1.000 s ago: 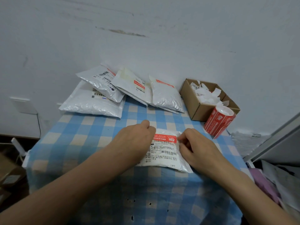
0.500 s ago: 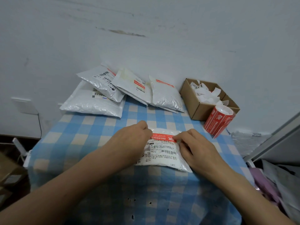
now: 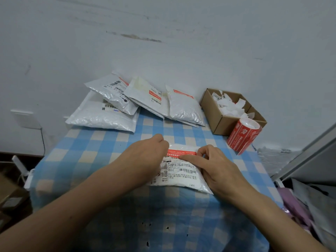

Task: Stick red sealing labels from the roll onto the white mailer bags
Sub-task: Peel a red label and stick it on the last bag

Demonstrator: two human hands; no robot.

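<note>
A white mailer bag [image 3: 181,178] with a printed shipping label lies flat on the blue checked tablecloth [image 3: 87,160]. A red sealing label [image 3: 182,153] runs across its top edge. My left hand [image 3: 145,157] rests on the bag's left part, its fingertips bent down at the label's left end. My right hand [image 3: 216,166] lies on the bag's right side, its thumb stretched along the label's lower edge and its index finger bent at the label's right end. The red label roll [image 3: 242,136] stands at the table's right edge, untouched.
Several white mailer bags [image 3: 109,117] are piled against the wall at the back, some with red labels [image 3: 182,93]. A brown cardboard box [image 3: 222,124] holding white paper scraps sits at the back right, just behind the roll. A grey shelf edge [image 3: 309,160] stands at right.
My right thumb has slid leftward along the red label, and my right hand has moved up to the bag's top edge. My left hand has stayed on the bag's left side.
</note>
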